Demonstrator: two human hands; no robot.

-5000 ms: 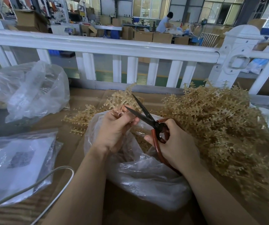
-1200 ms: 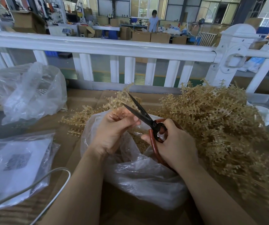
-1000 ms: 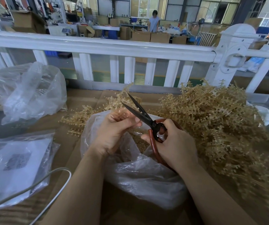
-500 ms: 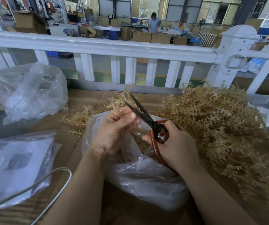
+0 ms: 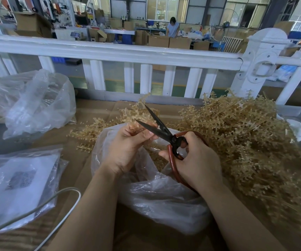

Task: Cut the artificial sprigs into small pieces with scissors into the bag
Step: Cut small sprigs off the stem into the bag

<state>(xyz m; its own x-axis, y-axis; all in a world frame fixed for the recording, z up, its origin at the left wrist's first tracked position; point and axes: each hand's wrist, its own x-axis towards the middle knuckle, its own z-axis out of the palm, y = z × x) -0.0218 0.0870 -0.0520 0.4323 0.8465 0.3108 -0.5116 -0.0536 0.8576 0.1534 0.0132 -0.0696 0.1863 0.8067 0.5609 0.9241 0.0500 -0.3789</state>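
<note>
Nearest the viewer, the clear plastic bag lies on the cardboard-covered table, its mouth open upward and toward the far side, with cut tan pieces showing inside. Both hands work right over that mouth.

The left hand curls its fingers and thumb round 1 short sprig, pinching it at the fingertips. Only a little of the sprig shows above the fingers, so its long axis is hard to read; it seems to point up and to the far side.

The right hand grips the red loop handles of the scissors. The 2 dark blades stand spread in a narrow V, running from the pivot at the right toward the far left, and the lower blade lies just beside the left thumb tip.

So the coming snip likely turns on this: the sprig sits at the open end of the V, to the left of the pivot, held by the left hand, directly above the bag, so a cut piece should drop in. The thumb is close to the edge, which looks like the risk.

Farther off, the big pile of uncut sprigs heaps to the right, nearer the right hand, and a smaller scatter lies beyond the bag on the left.
</note>
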